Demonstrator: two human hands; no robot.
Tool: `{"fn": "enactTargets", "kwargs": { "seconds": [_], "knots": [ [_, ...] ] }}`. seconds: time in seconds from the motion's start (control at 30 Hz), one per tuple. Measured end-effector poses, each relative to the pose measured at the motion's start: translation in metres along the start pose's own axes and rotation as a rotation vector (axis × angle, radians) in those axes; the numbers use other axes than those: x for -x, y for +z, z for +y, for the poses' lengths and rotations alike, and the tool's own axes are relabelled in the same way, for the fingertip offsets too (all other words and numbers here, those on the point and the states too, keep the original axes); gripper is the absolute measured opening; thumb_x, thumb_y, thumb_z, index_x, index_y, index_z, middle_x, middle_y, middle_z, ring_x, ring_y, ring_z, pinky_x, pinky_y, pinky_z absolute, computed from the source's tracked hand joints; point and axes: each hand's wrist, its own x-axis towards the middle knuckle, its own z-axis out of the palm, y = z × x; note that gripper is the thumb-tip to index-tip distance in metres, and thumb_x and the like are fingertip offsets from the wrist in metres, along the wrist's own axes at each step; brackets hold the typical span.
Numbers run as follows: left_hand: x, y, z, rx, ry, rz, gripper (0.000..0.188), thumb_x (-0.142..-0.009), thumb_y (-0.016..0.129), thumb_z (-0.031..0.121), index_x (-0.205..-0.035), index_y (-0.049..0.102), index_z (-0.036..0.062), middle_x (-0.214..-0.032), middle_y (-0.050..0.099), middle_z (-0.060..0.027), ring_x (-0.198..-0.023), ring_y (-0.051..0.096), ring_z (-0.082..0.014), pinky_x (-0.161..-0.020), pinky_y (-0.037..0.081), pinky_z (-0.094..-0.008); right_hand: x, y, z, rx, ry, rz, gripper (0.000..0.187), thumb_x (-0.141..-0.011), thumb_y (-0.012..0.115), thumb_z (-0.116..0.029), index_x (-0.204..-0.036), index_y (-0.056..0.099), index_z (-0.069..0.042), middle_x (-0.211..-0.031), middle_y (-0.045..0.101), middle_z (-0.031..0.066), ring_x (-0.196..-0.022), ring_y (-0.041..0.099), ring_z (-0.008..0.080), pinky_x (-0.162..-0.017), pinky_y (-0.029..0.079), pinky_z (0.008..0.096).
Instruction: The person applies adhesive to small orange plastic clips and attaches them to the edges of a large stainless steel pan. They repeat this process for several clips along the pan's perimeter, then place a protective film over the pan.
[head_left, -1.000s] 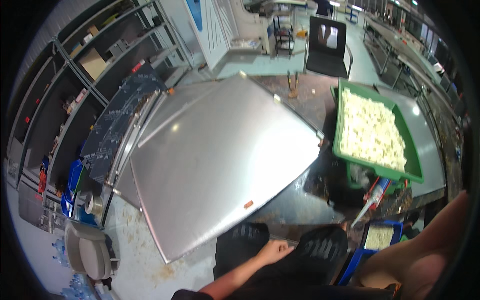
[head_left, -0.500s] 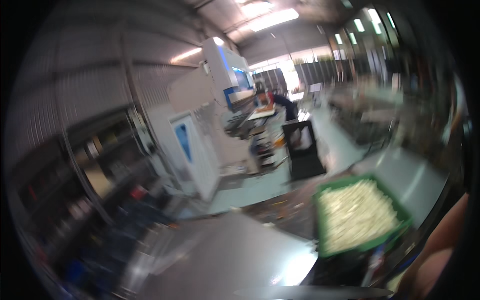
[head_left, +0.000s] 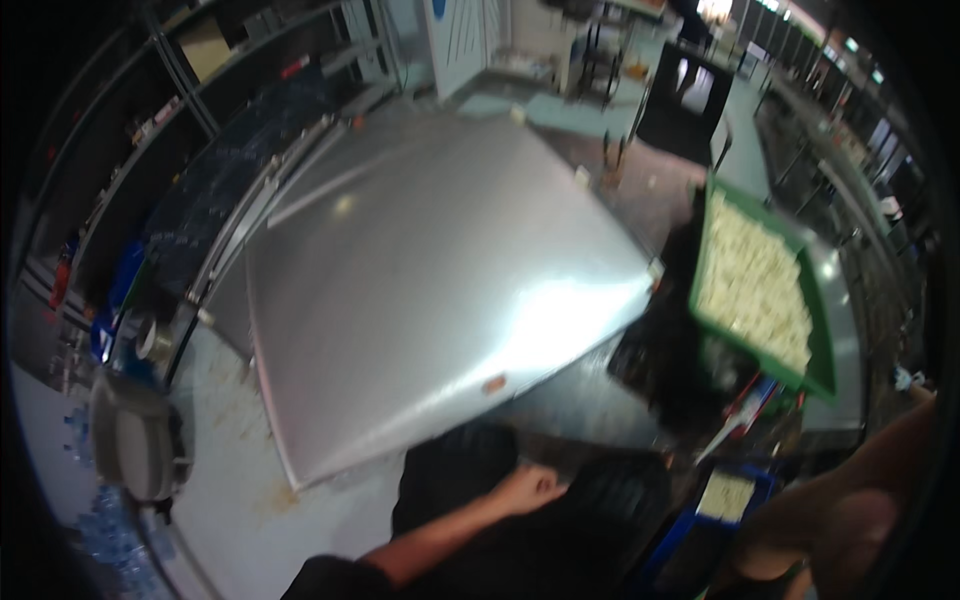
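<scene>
My left hand (head_left: 532, 489) rests over my dark-clothed lap with its fingers curled in; nothing shows in it. A bare right arm (head_left: 850, 500) rises along the lower right rim, large and blurred, and its hand is out of view. Ahead of my knees lies a large shiny metal panel (head_left: 420, 270), one corner pointing right, with a small brownish spot near its close edge. To its right a green crate (head_left: 819, 345) holds many small pale pieces (head_left: 752, 280). Beside my right leg is a blue tray (head_left: 763, 484) with similar pale pieces in it.
Slim tools with red and blue parts (head_left: 740, 415) lie by the crate's near side. A black chair (head_left: 685, 105) stands beyond the table. Shelving (head_left: 165, 75) runs along the left, with a grey chair-like thing (head_left: 132, 435) and plastic bottles (head_left: 110, 535) lower left.
My view has tipped down from the hall towards the table and my lap. The panel and crate now sit higher in view, and my left hand has come into sight.
</scene>
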Motion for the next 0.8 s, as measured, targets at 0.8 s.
{"fn": "enactTargets", "kwargs": {
  "seconds": [0.8],
  "knots": [
    [-0.009, 0.008, -0.014, -0.029, -0.144, -0.127, 0.041, -0.097, 0.071, 0.043, -0.079, 0.068, 0.0053, -0.063, 0.063, -0.0067, -0.057, 0.059, -0.0174, -0.056, 0.047, -0.0351, 0.000, 0.017, 0.002, 0.026, 0.070, -0.067, 0.018, -0.095, 0.070, -0.007, -0.105, 0.056, -0.002, -0.096, 0.061, 0.0147, -0.088, 0.057, 0.0173, -0.076, 0.045, 0.0272]
  ]
}}
